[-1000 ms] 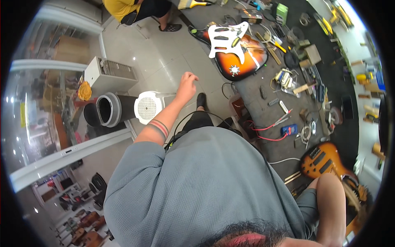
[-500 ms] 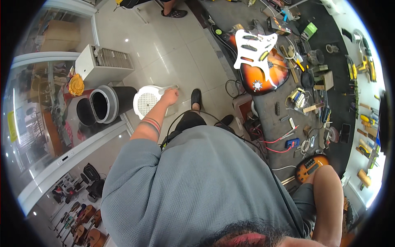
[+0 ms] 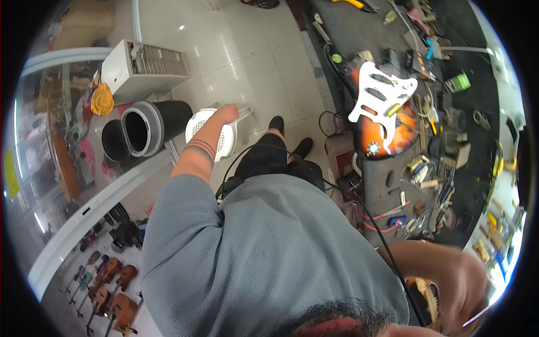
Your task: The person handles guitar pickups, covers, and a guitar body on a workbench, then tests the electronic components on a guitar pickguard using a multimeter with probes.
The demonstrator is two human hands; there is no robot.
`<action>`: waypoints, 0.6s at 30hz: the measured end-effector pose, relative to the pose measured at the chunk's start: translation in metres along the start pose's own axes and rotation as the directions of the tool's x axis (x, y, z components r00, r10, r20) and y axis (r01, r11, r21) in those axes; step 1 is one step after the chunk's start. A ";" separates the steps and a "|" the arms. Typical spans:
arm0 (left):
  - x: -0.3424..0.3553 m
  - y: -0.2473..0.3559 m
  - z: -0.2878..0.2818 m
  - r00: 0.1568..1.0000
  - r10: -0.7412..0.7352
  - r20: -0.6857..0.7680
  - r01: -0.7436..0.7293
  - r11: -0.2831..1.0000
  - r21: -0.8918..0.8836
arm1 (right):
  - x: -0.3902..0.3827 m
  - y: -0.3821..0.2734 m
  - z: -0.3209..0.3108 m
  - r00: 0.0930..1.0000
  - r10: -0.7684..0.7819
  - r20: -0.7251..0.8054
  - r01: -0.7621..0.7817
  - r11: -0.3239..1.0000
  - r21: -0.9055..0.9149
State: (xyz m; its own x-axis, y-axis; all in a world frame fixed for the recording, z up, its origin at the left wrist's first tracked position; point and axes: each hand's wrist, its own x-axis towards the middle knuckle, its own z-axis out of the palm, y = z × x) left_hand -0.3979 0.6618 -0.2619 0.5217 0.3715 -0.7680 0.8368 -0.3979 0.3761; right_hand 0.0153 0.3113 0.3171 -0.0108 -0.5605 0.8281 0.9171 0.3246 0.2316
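Observation:
My left arm stretches down and left. The left hand [image 3: 227,114] is curled into a rounded fist above the edge of a white plastic stool [image 3: 225,139] with a perforated seat; nothing shows in it. My right hand [image 3: 467,292] is at the lower right, smeared by motion, so its fingers are unclear. A thin pale speckled strip [image 3: 477,316] lies at its edge, and I cannot tell whether it is held. Partly hidden by the right forearm is an orange-brown wooden thing [image 3: 425,289]. A sunburst electric guitar body [image 3: 403,135] with a white pickguard [image 3: 382,90] lies on the workbench.
The grey workbench [image 3: 373,185] carries red leads, a blue meter [image 3: 397,221], pickups and loose tools. A black cable crosses my front. Left are a dark bin [image 3: 171,121] and a white cabinet [image 3: 118,73]. Acoustic guitars [image 3: 123,309] stand lower left.
My right arm has swung from the small sunburst body at the bench's near end to the lower right edge. My left fist has moved slightly up, and the view has shifted.

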 end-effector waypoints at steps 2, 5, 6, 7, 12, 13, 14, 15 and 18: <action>0.008 -0.021 0.000 0.991 -0.059 -0.116 0.033 0.977 -0.213 | -0.096 0.002 -0.048 0.627 0.773 0.102 -0.775 0.632 -0.027; 0.031 -0.057 0.011 0.970 -0.181 -0.163 0.150 0.971 -0.184 | -0.234 -0.032 -0.058 -0.240 0.927 0.288 -0.862 -0.067 -0.503; 0.043 -0.075 0.020 0.971 -0.184 -0.154 0.153 0.969 -0.195 | -0.272 -0.046 -0.044 -0.449 0.857 0.255 -0.806 -0.264 -0.530; 0.050 -0.104 0.031 0.967 -0.213 -0.137 0.199 0.974 -0.113 | -0.308 -0.053 -0.023 -0.565 0.767 0.303 -0.757 -0.337 -0.560; 0.097 -0.136 0.051 0.948 -0.311 0.067 0.305 0.948 0.093 | -0.466 -0.064 0.044 -0.793 0.466 0.394 -0.520 -0.179 -0.835; 0.100 -0.142 0.055 0.948 -0.310 0.075 0.304 0.949 0.088 | -0.498 -0.065 0.047 -0.812 0.433 0.392 -0.500 -0.169 -0.850; 0.097 -0.154 0.061 0.937 -0.325 0.129 0.293 0.931 0.218 | -0.531 -0.072 0.050 -0.818 0.429 0.384 -0.488 -0.163 -0.857; 0.097 -0.164 0.066 0.920 -0.345 0.186 0.270 0.902 0.337 | -0.559 -0.078 0.051 -0.827 0.419 0.375 -0.472 -0.154 -0.868; 0.118 -0.191 0.089 0.849 -0.334 0.411 0.304 0.943 0.137 | -0.623 -0.096 0.044 -0.884 0.368 0.290 -0.410 -0.310 -0.858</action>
State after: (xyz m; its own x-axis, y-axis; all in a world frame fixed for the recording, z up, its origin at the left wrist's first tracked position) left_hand -0.5108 0.7076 -0.4706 0.0955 0.1033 -0.9901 0.9249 -0.3769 0.0499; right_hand -0.0838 0.6625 -0.1984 0.2311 0.8353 -0.4989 0.0618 -0.5243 -0.8493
